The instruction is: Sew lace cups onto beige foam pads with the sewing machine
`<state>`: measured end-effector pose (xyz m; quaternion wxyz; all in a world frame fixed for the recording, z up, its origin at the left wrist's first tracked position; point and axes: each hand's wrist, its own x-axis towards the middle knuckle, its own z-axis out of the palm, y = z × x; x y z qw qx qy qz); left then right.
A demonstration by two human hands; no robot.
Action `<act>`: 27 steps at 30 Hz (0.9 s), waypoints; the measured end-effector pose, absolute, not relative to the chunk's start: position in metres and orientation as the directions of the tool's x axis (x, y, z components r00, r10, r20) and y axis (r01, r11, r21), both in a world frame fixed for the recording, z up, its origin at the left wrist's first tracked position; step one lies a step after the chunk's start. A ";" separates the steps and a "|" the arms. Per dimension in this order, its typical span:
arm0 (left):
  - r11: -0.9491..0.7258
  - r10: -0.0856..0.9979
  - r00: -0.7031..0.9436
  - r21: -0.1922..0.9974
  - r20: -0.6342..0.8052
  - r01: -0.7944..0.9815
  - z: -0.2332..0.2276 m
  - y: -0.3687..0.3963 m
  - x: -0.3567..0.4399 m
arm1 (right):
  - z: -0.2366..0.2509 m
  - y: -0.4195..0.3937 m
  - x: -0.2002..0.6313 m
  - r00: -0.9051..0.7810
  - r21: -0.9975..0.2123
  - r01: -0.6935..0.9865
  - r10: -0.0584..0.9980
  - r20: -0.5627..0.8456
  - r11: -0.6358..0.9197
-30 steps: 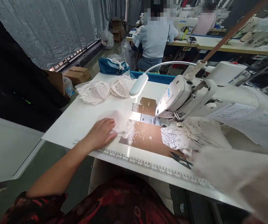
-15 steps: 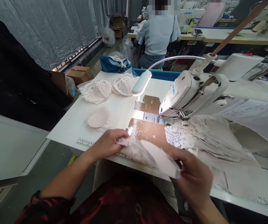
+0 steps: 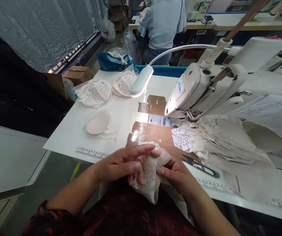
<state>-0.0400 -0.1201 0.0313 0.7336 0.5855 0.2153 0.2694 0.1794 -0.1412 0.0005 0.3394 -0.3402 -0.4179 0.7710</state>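
Observation:
Both my hands hold a cream lace bra cup (image 3: 149,172) close to my body, over the table's front edge. My left hand (image 3: 128,164) grips its left side, fingers curled over the lace. My right hand (image 3: 174,172) pinches its right side with the thumb on top. Black thread snips (image 3: 201,166) lie on the table to the right of my right hand. Beyond the hands stands a white sewing machine (image 3: 192,88), its needle area over a metal plate (image 3: 159,120). Flat lace pieces (image 3: 190,141) lie right of it.
Two finished-looking lace cups (image 3: 94,93) rest at the table's far left. Nearer lies a beige oval pad on sheer fabric (image 3: 98,124). A lamp (image 3: 142,81) hangs over the table. A co-worker (image 3: 165,26) sits ahead, back turned.
My hands have drawn together and the cup, stretched out sideways before, is now folded upright between them. The thread snips now show on the table. The view has shifted slightly.

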 end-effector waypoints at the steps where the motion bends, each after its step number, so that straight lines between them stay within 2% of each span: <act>1: 0.160 0.694 0.719 0.977 -0.010 -0.141 0.028 -0.120 -0.040 | -0.001 -0.142 0.179 -0.581 -0.858 -0.255 0.780 -0.232 -0.445; 4: 0.062 0.810 0.586 0.989 0.031 -0.138 0.020 -0.117 -0.035 | -0.001 -0.141 0.176 -0.627 -0.876 -0.259 0.761 -0.168 -0.407; 8: -0.199 0.874 0.452 0.980 0.180 -0.006 0.018 -0.109 -0.028 | 0.003 -0.138 0.173 -0.587 -0.931 -0.253 0.807 -0.069 -0.264; 10: -0.141 0.869 0.482 0.989 0.108 0.032 0.019 -0.105 -0.028 | 0.004 -0.138 0.174 -0.611 -0.936 -0.260 0.791 -0.031 -0.237; 13: 0.191 0.750 0.646 0.982 -0.141 -0.007 0.019 -0.102 -0.028 | 0.006 -0.137 0.177 -0.619 -0.951 -0.233 0.785 -0.015 -0.202; 15: 0.347 0.695 0.684 0.936 -0.220 -0.051 0.018 -0.104 -0.025 | 0.005 -0.136 0.179 -0.528 -0.979 -0.143 0.847 -0.052 -0.149; 16: 0.374 0.717 0.658 0.924 -0.229 -0.086 0.017 -0.106 -0.022 | 0.005 -0.135 0.179 -0.431 -0.991 -0.078 0.900 -0.069 -0.113; 18: 0.327 0.826 0.525 0.933 -0.205 -0.152 0.016 -0.109 -0.015 | 0.003 -0.135 0.180 -0.176 -0.998 0.051 0.983 -0.042 -0.034; 20: 0.220 0.926 0.344 0.963 -0.155 -0.158 0.014 -0.112 -0.007 | 0.001 -0.137 0.177 -0.012 -0.986 0.147 0.997 0.076 0.077; 21: 0.172 0.955 0.270 0.974 -0.127 -0.149 0.013 -0.112 -0.004 | 0.001 -0.139 0.175 -0.014 -0.970 0.193 0.989 0.150 0.149; 23: 0.125 0.976 0.198 0.980 -0.093 -0.157 0.011 -0.114 0.001 | 0.001 -0.142 0.170 -0.143 -0.892 0.325 0.949 0.282 0.314; 25: 0.154 0.968 0.231 0.963 -0.102 -0.220 0.011 -0.114 0.002 | 0.000 -0.142 0.168 -0.262 -0.756 0.493 0.901 0.344 0.432; 27: 0.211 0.946 0.297 0.939 -0.126 -0.273 0.010 -0.115 -0.001 | -0.003 -0.138 0.174 -0.257 -0.619 0.655 0.898 0.357 0.433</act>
